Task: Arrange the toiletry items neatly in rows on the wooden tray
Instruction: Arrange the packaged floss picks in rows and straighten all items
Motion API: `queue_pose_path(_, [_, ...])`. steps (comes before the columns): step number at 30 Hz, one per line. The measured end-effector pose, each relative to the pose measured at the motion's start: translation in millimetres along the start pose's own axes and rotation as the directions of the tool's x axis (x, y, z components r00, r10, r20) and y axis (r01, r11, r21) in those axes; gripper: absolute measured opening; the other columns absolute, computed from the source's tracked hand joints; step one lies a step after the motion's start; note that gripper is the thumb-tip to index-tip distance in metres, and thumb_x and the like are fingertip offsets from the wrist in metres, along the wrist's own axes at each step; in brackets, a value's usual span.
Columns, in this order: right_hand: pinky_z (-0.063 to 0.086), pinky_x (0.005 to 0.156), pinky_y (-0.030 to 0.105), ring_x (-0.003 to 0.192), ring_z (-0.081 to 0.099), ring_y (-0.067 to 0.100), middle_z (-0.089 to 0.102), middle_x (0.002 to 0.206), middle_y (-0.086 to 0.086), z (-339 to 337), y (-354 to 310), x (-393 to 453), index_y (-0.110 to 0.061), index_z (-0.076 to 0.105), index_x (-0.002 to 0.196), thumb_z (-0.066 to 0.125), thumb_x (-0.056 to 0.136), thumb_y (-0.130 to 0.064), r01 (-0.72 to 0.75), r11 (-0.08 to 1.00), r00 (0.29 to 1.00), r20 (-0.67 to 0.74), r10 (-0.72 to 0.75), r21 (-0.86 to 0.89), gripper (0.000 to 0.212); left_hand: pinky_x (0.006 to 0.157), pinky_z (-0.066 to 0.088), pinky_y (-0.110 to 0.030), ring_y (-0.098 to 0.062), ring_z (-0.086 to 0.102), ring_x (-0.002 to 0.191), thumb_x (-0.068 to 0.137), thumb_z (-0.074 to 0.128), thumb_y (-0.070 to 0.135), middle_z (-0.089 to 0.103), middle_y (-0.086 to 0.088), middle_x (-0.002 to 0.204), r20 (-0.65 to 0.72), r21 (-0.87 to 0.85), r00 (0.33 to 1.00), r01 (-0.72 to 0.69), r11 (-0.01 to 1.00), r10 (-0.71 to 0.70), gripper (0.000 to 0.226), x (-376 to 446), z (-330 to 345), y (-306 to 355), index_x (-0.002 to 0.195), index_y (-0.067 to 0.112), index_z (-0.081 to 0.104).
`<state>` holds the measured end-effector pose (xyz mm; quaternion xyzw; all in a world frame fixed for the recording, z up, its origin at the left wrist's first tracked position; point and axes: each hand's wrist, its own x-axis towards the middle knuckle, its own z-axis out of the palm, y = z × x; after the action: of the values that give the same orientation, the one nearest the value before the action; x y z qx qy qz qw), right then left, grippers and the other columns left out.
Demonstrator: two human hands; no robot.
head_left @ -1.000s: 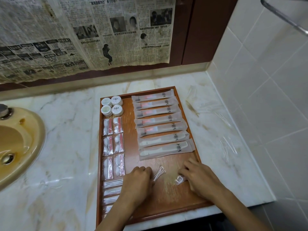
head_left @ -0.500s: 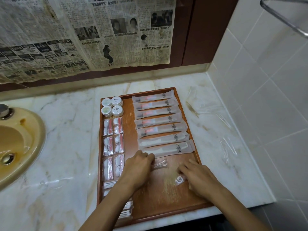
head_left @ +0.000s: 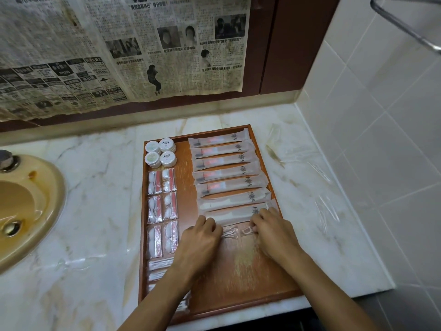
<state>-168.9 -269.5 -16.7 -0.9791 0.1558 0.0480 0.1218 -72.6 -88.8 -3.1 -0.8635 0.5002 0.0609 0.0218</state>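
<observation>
Left hand (head_left: 202, 237) and right hand (head_left: 274, 231), knuckles up on the rectangular brown wooden tray (head_left: 250, 280). Fingers of each are curled onto a small clear plastic sachet: the cotton-swab sachet (head_left: 229, 232) at the left fingertips, the floss-pick sachet (head_left: 245, 231) at the right; whether they pinch or only press cannot be told. Just beyond both grips lies the nearest of seven long frosted toothbrush packets (head_left: 235, 215). Left of the left hand stand foil-and-cotton sachets (head_left: 163, 236).
</observation>
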Motion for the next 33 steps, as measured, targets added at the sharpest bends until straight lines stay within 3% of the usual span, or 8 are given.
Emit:
queue_pose_path(5, [0.046, 0.042, 0.03, 0.072, 0.059, 0.021, 0.063, 0.079, 0.003, 4.0, -2.4, -0.9, -0.014, 0.07, 0.079, 0.086, 0.039, -0.003, 0.005, 0.993, 0.999, -0.032, -0.009, -0.122, 0.045, 0.04, 0.039, -0.029, -0.024, 0.056, 0.071, 0.055, 0.086, 0.009, 0.057, -0.005, 0.077, -0.124, -0.05, 0.992, -0.027, 0.998, 0.02, 0.032, -2.2, 6.8, -1.2, 0.076, 0.012, 0.062])
queue_pose_path(8, [0.05, 0.044, 0.031, 0.079, 0.058, 0.023, 0.061, 0.086, 0.004, 8.3, 1.8, -3.9, -0.013, 0.068, 0.085, 0.084, 0.044, -0.001, 0.042, 0.994, 0.996, -0.072, -0.049, -0.099, 0.046, 0.045, 0.043, -0.03, -0.023, 0.054, 0.074, 0.073, 0.064, 0.009, 0.058, -0.004, 0.081, -0.187, -0.045, 0.982, -0.032, 0.998, 0.023, 0.011, -4.7, 15.1, -1.6, 0.083, 0.013, 0.062])
queue_pose_path(10, [0.051, 0.047, 0.031, 0.082, 0.057, 0.022, 0.06, 0.089, 0.003, 9.3, 4.2, -8.5, -0.013, 0.067, 0.088, 0.082, 0.051, -0.002, 0.094, 0.994, 0.988, -0.117, -0.1, -0.062, 0.04, 0.048, 0.045, -0.03, -0.022, 0.054, 0.074, 0.077, 0.045, 0.013, 0.059, -0.003, 0.082, -0.204, -0.048, 0.979, -0.036, 0.998, 0.026, 0.02, -7.7, 19.6, 0.1, 0.085, 0.013, 0.064])
queue_pose_path(12, [0.051, 0.048, 0.03, 0.081, 0.058, 0.022, 0.06, 0.088, 0.003, 10.1, 4.7, -13.6, -0.012, 0.068, 0.085, 0.08, 0.056, -0.002, 0.139, 0.99, 0.977, -0.158, -0.142, -0.029, 0.033, 0.049, 0.046, -0.03, -0.022, 0.055, 0.075, 0.078, 0.041, 0.015, 0.06, -0.002, 0.084, -0.202, -0.044, 0.979, -0.032, 0.998, 0.022, 0.026, -9.9, 23.1, 3.5, 0.088, 0.013, 0.065])
queue_pose_path(18, [0.049, 0.047, 0.028, 0.077, 0.058, 0.021, 0.059, 0.086, 0.002, 25.3, 5.4, -19.5, -0.013, 0.069, 0.087, 0.081, 0.054, 0.001, 0.141, 0.99, 0.978, -0.155, -0.14, -0.002, 0.037, 0.048, 0.046, -0.028, -0.02, 0.057, 0.079, 0.08, 0.044, 0.019, 0.061, -0.001, 0.088, -0.195, -0.06, 0.981, -0.009, 0.998, -0.003, 0.025, -8.5, 30.0, 11.4, 0.09, 0.015, 0.066])
queue_pose_path(20, [0.049, 0.046, 0.028, 0.077, 0.058, 0.021, 0.059, 0.086, 0.003, 25.2, 5.8, -19.4, -0.014, 0.07, 0.087, 0.081, 0.053, 0.002, 0.148, 0.989, 0.976, -0.165, -0.146, 0.004, 0.039, 0.048, 0.046, -0.028, -0.02, 0.057, 0.078, 0.077, 0.059, 0.018, 0.061, -0.001, 0.087, -0.193, -0.066, 0.981, -0.013, 0.998, 0.0, 0.014, -7.5, 29.3, 12.5, 0.089, 0.015, 0.067])
queue_pose_path(24, [0.049, 0.046, 0.026, 0.075, 0.059, 0.021, 0.06, 0.084, 0.002, 23.6, 6.2, -18.0, -0.015, 0.071, 0.087, 0.082, 0.05, 0.002, 0.162, 0.987, 0.972, -0.176, -0.158, 0.007, 0.042, 0.049, 0.046, -0.027, -0.02, 0.058, 0.077, 0.066, 0.083, 0.018, 0.062, -0.001, 0.087, -0.15, -0.103, 0.988, 0.01, 0.995, -0.025, 0.028, -7.3, 27.9, 14.7, 0.089, 0.016, 0.067])
queue_pose_path(33, [0.05, 0.051, 0.025, 0.083, 0.057, 0.017, 0.059, 0.092, -0.003, 26.9, 13.2, -17.3, -0.018, 0.068, 0.095, 0.08, 0.056, 0.0, 0.164, 0.984, 0.973, -0.175, -0.151, 0.064, 0.044, 0.045, 0.041, -0.025, -0.017, 0.055, 0.081, 0.066, 0.085, 0.02, 0.059, 0.001, 0.093, -0.106, -0.134, 0.993, 0.039, 0.99, -0.054, 0.033, -6.3, 21.2, 15.2, 0.093, 0.019, 0.065])
